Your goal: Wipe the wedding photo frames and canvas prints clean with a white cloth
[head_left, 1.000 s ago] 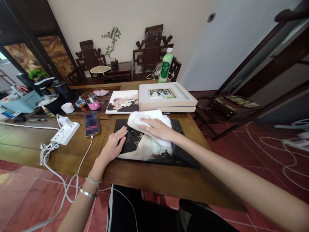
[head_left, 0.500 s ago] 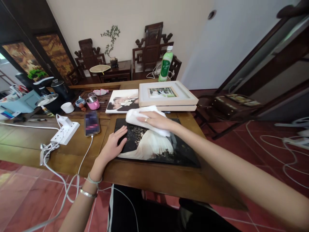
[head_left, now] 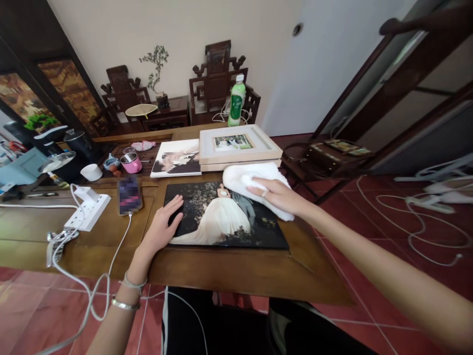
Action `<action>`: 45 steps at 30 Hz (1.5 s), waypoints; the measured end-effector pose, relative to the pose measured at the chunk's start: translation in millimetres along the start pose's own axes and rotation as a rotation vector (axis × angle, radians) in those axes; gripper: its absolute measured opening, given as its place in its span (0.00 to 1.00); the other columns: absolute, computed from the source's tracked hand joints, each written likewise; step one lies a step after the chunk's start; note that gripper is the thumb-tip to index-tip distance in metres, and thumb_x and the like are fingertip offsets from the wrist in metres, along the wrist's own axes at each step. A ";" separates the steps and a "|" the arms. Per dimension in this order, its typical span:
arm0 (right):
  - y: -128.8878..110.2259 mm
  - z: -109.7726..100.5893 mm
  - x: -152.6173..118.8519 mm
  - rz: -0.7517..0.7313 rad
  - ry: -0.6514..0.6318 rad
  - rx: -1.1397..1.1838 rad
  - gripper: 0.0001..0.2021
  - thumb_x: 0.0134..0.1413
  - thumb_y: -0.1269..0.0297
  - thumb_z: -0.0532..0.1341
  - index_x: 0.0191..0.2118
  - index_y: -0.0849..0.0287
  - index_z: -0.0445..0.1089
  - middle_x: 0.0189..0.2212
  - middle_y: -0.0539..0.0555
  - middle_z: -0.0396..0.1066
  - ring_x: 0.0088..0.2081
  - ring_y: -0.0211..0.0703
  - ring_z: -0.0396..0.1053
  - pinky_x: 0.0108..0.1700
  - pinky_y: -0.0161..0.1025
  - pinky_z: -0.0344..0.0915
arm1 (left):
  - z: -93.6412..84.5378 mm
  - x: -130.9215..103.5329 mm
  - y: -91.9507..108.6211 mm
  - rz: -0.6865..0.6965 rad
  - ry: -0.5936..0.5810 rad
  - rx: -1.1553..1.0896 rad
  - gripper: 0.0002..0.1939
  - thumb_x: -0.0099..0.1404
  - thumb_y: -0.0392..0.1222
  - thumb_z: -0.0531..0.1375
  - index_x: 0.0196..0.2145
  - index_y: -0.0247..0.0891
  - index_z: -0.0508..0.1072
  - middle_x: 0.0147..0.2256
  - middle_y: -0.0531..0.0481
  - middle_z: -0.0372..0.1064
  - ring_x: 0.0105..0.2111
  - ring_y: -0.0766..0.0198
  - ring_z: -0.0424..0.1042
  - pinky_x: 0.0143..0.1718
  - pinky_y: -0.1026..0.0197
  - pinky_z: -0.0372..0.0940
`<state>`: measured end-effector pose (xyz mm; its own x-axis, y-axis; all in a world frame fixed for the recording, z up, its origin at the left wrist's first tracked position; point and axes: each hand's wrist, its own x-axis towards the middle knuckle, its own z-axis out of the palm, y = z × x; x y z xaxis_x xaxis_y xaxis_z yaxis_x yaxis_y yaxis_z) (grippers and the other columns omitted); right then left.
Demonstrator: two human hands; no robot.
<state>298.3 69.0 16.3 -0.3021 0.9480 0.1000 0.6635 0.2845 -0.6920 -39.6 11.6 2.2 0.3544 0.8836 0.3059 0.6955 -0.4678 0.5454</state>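
A dark wedding photo panel (head_left: 221, 222) lies flat on the wooden table (head_left: 236, 268), showing a white gown and a suited figure. At its left edge rests my left hand (head_left: 161, 224), open, fingers stretched out together and thumb apart. My right hand (head_left: 271, 195) grips a folded white towel (head_left: 258, 172) and presses it on the panel's far right corner. The towel covers that corner and reaches past the panel's right side. Behind the panel are a white photo board (head_left: 177, 158) and pale wooden picture frames (head_left: 240, 143) in a stack.
A green bottle (head_left: 236, 101) stands behind the frames. Leftward lie a phone (head_left: 129, 195) on a charging cable, a white power strip (head_left: 88, 212), a pink mug (head_left: 132, 162) and a white cup (head_left: 91, 172). Loose cables hang over the front edge. A dark chair (head_left: 325, 155) stands right.
My right hand has slid the towel rightward across the panel, from its upper middle to the far right corner, uncovering the pictured figures. My left hand stays at the left edge. The view has shifted slightly.
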 end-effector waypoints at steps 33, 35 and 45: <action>-13.8 -13.8 29.3 -0.053 -0.097 0.114 0.28 0.62 0.48 0.49 0.55 0.65 0.66 0.57 0.59 0.65 0.55 0.56 0.64 0.58 0.48 0.56 | -3.0 1.1 1.3 0.003 -0.030 -0.025 0.21 0.69 0.45 0.51 0.57 0.38 0.66 0.61 0.44 0.59 0.63 0.57 0.55 0.63 0.48 0.51; -14.8 -7.9 22.5 -0.049 -0.081 0.081 0.24 0.60 0.49 0.52 0.53 0.61 0.69 0.57 0.58 0.66 0.58 0.60 0.60 0.59 0.52 0.54 | -2.9 1.1 1.8 -0.005 -0.027 -0.022 0.21 0.69 0.45 0.51 0.57 0.38 0.66 0.61 0.44 0.59 0.62 0.56 0.55 0.63 0.48 0.51; -38.4 29.2 -122.1 -0.528 -0.162 -0.195 0.10 0.51 0.72 0.55 0.34 0.53 0.72 0.63 0.54 0.56 0.65 0.54 0.45 0.65 0.62 0.40 | -1.4 1.7 2.2 -0.004 -0.020 -0.005 0.21 0.69 0.45 0.51 0.57 0.37 0.66 0.61 0.43 0.59 0.62 0.56 0.55 0.63 0.48 0.52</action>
<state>289.7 -61.8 9.7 -0.7167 0.6413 0.2741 0.5037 0.7478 -0.4325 -38.4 12.1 5.0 0.3640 0.8859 0.2875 0.6940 -0.4638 0.5507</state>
